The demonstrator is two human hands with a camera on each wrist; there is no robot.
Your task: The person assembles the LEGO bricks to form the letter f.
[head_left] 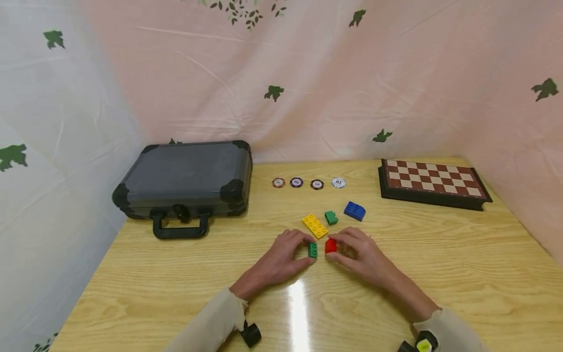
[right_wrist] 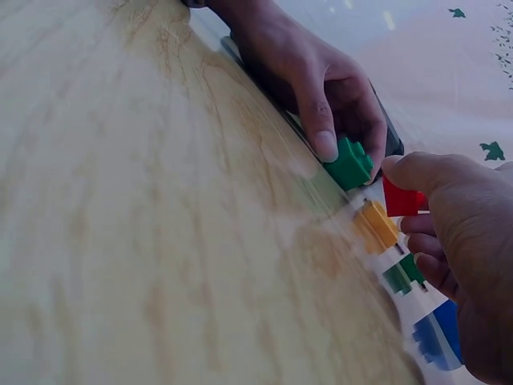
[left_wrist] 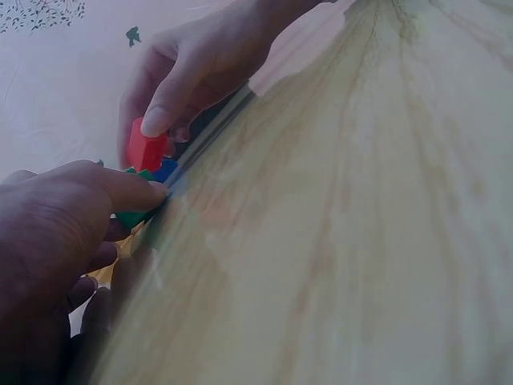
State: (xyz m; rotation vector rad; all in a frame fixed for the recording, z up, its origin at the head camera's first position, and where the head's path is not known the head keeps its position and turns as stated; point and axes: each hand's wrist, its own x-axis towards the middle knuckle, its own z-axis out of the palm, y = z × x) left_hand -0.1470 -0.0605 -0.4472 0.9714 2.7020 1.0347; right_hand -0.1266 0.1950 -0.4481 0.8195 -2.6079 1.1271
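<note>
My left hand (head_left: pixel 288 256) pinches a small green brick (head_left: pixel 313 250) between thumb and fingers, low over the wooden table (head_left: pixel 176 288). The right hand (head_left: pixel 352 252) pinches a small red brick (head_left: pixel 331 246) just to its right, a narrow gap between the two bricks. In the right wrist view the green brick (right_wrist: pixel 350 164) and the red brick (right_wrist: pixel 400 198) face each other. The left wrist view shows the red brick (left_wrist: pixel 145 150) under the right thumb and the green brick (left_wrist: pixel 132 215) mostly hidden by my left thumb.
A yellow flat brick (head_left: pixel 314 226), another green brick (head_left: pixel 331 217) and a blue brick (head_left: pixel 354 210) lie just beyond the hands. Several poker chips (head_left: pixel 307 183) form a row farther back. A dark carrying case (head_left: pixel 186 178) stands at back left, a chessboard (head_left: pixel 433 183) at back right.
</note>
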